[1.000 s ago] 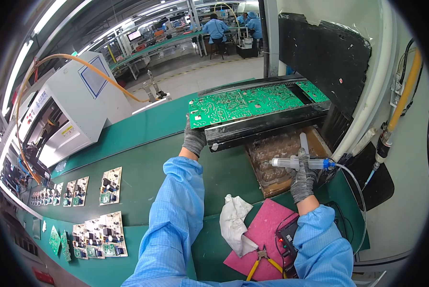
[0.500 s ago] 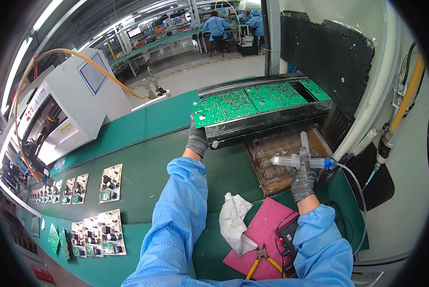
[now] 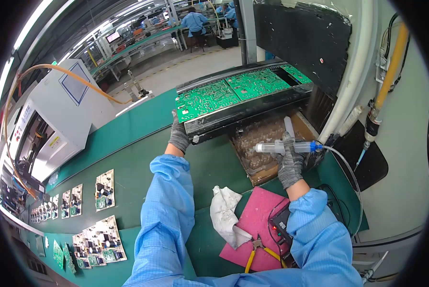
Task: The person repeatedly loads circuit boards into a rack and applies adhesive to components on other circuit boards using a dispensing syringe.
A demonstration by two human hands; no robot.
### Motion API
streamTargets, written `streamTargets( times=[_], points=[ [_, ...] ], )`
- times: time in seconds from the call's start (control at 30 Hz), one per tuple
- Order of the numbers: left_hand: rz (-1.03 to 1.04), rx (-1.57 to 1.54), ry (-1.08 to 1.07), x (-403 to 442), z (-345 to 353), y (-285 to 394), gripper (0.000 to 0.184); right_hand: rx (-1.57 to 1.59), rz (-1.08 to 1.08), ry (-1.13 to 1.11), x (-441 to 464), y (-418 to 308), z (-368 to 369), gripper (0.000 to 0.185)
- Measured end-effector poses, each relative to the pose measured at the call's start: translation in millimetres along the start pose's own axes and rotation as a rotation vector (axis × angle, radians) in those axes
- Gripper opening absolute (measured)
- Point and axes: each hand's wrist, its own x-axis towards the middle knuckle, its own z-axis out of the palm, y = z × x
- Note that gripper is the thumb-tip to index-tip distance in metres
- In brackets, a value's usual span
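My left hand [image 3: 179, 136], in a grey glove, is at the near left end of a black rail fixture, its fingers closed on the edge of a green circuit board [image 3: 207, 99]. That board lies solder side up between the black rails [image 3: 248, 111], with more green boards behind it. My right hand [image 3: 291, 165], also gloved, is wrapped round a clear syringe dispenser [image 3: 272, 147] with a blue cap and an air hose. It hangs over a shallow cardboard box [image 3: 253, 167] with a lumpy brown inside.
Component boards [image 3: 104, 189] stand in rows on the green bench at left. A white rag [image 3: 224, 215], pink mat [image 3: 260, 210], yellow-handled cutters [image 3: 256, 244] and a black controller [image 3: 281, 225] lie near me. A white machine [image 3: 66, 105] stands left; co-workers sit far back.
The whole view has shifted, so the fixture, box and both hands appear further left. My left hand stays at the board's end and my right hand still holds the syringe.
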Motion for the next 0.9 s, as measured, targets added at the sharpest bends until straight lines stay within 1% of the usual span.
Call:
streamTargets(
  times=[0.03, 0.1, 0.13, 0.2, 0.23, 0.33, 0.37, 0.43, 0.47, 0.53, 0.57, 0.6, 0.63, 0.67, 0.73, 0.8, 0.87, 0.9],
  points=[
    [-0.081, -0.01, -0.007, -3, -4, 1, 0.07, 0.016, 0.054, -0.008, -5, -5, 2, 0.046],
    [-0.228, -0.033, -0.018, -10, -18, 10, 0.073, 0.044, 0.056, -0.061, -3, -3, -2, 0.047],
    [-0.217, -0.003, 0.01, -15, -32, 19, 0.072, 0.061, 0.058, -0.092, -2, -3, -3, 0.047],
    [-0.193, 0.058, 0.074, -35, -64, 38, 0.071, 0.098, 0.06, -0.09, -5, -8, 0, 0.039],
    [-0.154, 0.113, 0.196, -58, -60, 49, 0.068, 0.116, 0.064, -0.087, -6, -10, 1, 0.036],
    [-0.07, 0.259, 0.208, -113, -101, 82, 0.069, 0.222, 0.119, -0.089, 5, 3, -4, 0.046],
    [-0.054, 0.277, 0.236, -136, -110, 90, 0.066, 0.194, 0.14, -0.097, -6, -7, -1, 0.049],
    [-0.022, 0.307, 0.291, -182, -125, 102, 0.062, 0.197, 0.137, -0.162, 2, 0, -7, 0.049],
    [-0.013, 0.321, 0.281, -204, -137, 106, 0.061, 0.197, 0.134, -0.196, 10, 5, -12, 0.048],
    [-0.002, 0.345, 0.255, -249, -162, 105, 0.059, 0.164, 0.161, -0.159, 15, 11, -15, 0.05],
    [0.029, 0.343, 0.227, -270, -169, 102, 0.055, 0.159, 0.185, -0.128, 11, 7, -13, 0.051],
    [0.072, 0.404, 0.303, -291, -178, 97, 0.055, 0.152, 0.207, -0.096, 7, 2, -10, 0.052],
    [0.113, 0.464, 0.378, -311, -186, 92, 0.054, 0.105, 0.176, -0.09, 0, -3, -7, 0.052],
    [0.152, 0.524, 0.449, -330, -193, 87, 0.053, 0.115, 0.16, -0.123, 0, -2, -8, 0.052],
    [0.311, 0.752, 0.546, -369, -201, 79, 0.05, 0.134, 0.122, -0.189, 3, -1, -11, 0.051],
    [0.449, 0.995, 0.69, -405, -194, 71, 0.044, 0.084, 0.089, -0.221, -3, -6, -8, 0.051],
    [0.592, 1.148, 0.72, -423, -245, 63, 0.03, 0.027, 0.074, -0.23, -8, -9, -5, 0.051],
    [0.715, 1.302, 0.768, -427, -256, 61, 0.031, -0.007, 0.075, -0.224, -9, -9, -4, 0.051]
  ],
)
